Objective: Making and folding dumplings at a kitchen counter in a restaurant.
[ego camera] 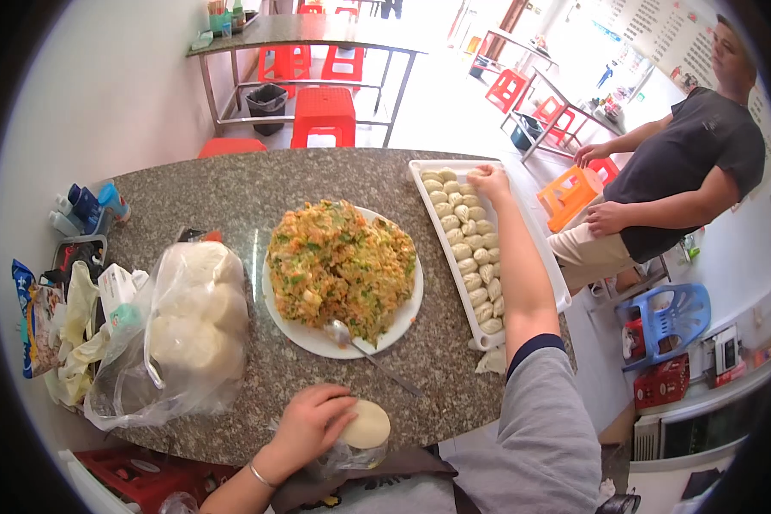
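Note:
My right hand (490, 182) reaches to the far end of a white plastic tray (429, 247), its fingers around a pleated dumpling (478, 172). Rows of pleated dumplings (468, 265) fill much of the tray; my forearm hides part of it. Near the table's front edge, my left hand (318, 417) touches a stack of round dough wrappers (367, 424) lying on clear plastic; whether it grips one cannot be told. Between the hands stands a white plate (308, 345) heaped with chopped vegetable filling (340, 270), a metal spoon (339, 333) resting on its near edge.
A clear plastic bag of dough wrappers (199, 315) lies left of the plate. Packets, bottles and a blue cup (114, 201) line the left wall. Beyond the speckled stone table (186, 186) are red stools (324, 115). A person (687, 160) stands at the right, near an orange stool (568, 196).

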Tool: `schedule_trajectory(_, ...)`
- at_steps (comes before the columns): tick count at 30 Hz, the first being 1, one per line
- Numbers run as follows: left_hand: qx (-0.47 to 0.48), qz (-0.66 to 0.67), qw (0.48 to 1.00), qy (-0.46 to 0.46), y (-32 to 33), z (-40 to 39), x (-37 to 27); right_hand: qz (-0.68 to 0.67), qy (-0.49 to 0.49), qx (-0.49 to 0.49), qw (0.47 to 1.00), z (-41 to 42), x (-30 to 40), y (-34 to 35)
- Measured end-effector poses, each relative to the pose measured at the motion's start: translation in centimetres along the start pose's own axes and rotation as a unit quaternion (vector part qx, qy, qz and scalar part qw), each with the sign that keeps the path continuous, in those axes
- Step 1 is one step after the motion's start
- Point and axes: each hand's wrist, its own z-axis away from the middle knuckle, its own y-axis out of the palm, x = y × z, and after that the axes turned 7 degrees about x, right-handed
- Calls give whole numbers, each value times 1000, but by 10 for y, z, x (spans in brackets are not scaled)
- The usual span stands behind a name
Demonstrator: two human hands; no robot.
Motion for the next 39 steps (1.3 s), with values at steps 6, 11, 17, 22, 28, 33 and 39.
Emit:
schedule_trajectory(6, -31, -14, 997, 68, 2, -3, 3, -14, 57, 165, 985, -5, 5, -8)
schedule_trajectory(11, -37, -14, 997, 70, 5, 0, -3, -53, 58, 189, 979, 3, 1, -6)
schedule_trajectory(17, -29, -18, 997, 63, 6, -5, -5, -5, -108, 82, 991, 40, 13, -27)
schedule_trajectory(22, -37, -19, 999, 19, 9, -4, -5, -108, -182, 146, 966, 191, 129, -35)
schedule_trajectory(28, -54, 0, 998, 28, 12, 2, -3, -21, -292, 309, 905, 368, 146, 13)
schedule_trajectory(33, -70, 49, 995, 47, 14, 19, -16, -28, -322, 254, 912, 417, 124, 44)
schedule_trajectory(39, -71, 6, 997, 25, 17, 25, -17, -3, -305, 250, 919, 428, 130, 39)
